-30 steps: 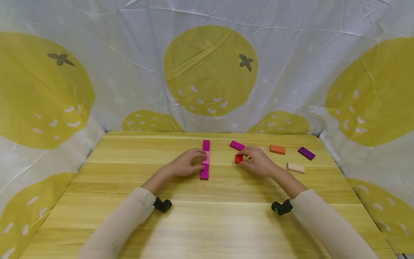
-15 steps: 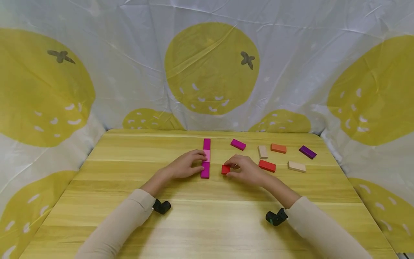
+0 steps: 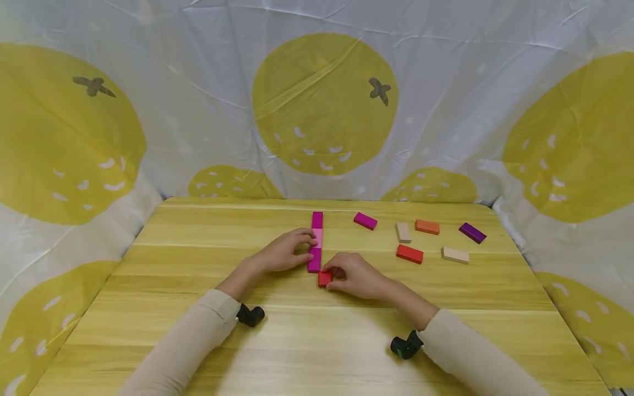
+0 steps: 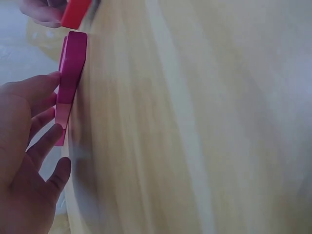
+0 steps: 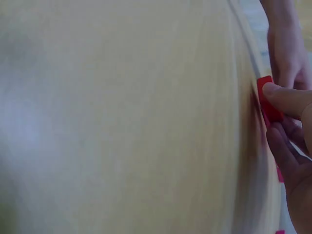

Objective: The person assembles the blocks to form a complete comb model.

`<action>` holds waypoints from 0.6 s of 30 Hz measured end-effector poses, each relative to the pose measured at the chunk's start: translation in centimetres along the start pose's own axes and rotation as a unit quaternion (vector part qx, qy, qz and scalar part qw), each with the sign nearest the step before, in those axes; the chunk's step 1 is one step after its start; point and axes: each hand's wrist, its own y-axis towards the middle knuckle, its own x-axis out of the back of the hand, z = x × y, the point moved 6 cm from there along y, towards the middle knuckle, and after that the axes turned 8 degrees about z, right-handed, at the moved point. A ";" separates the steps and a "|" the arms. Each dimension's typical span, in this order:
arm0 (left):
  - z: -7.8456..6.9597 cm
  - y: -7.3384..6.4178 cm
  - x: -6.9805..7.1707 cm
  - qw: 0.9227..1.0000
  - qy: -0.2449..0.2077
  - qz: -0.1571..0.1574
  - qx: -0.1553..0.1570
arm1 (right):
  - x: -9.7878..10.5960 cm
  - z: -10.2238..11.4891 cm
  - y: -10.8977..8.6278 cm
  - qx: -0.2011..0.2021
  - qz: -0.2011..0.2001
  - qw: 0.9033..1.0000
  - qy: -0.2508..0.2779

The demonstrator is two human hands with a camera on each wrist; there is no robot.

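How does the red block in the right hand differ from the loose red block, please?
The right hand pinches the held block; the loose block lies untouched. The held block is close to the pink row; the loose block lies farther right. Both are red.

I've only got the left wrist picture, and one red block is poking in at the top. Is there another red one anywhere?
Observer: Yep! The head view shows a second red block lying on the table, to the right of the pink and magenta row.
Operator: Ooh. What's the farthest block to the right?
Observer: A dark purple block, lying at a slant.
Operator: Did any magenta one get left out of the row?
Observer: Yes, a loose magenta block lies farther back on the table than the right hand.
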 end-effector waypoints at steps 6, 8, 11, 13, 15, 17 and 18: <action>0.0 0.0 0.0 1.000 -0.006 -0.008 0.021 | -0.9 0.4 0.2 0.019 -0.012 1.000 -0.013; 0.0 0.1 0.0 1.000 -0.006 -0.007 0.026 | -0.9 0.5 0.0 0.027 -0.018 0.999 -0.014; 0.2 0.2 -0.2 0.999 -0.009 -0.005 0.038 | -0.9 0.5 -0.3 0.046 -0.019 0.999 -0.014; 0.2 0.2 -0.2 0.999 -0.013 -0.006 0.049 | -0.8 0.5 -0.4 0.054 -0.015 0.998 -0.013; 0.3 0.2 -0.3 0.998 -0.016 -0.009 0.054 | -0.9 0.5 -0.2 0.054 -0.009 0.998 -0.015; 0.2 0.2 -0.3 0.998 -0.016 -0.011 0.053 | -0.9 0.4 -0.1 0.049 -0.005 0.999 -0.017; 0.2 0.2 -0.4 0.998 -0.016 -0.012 0.052 | -1.0 0.4 0.0 0.045 -0.004 0.999 -0.017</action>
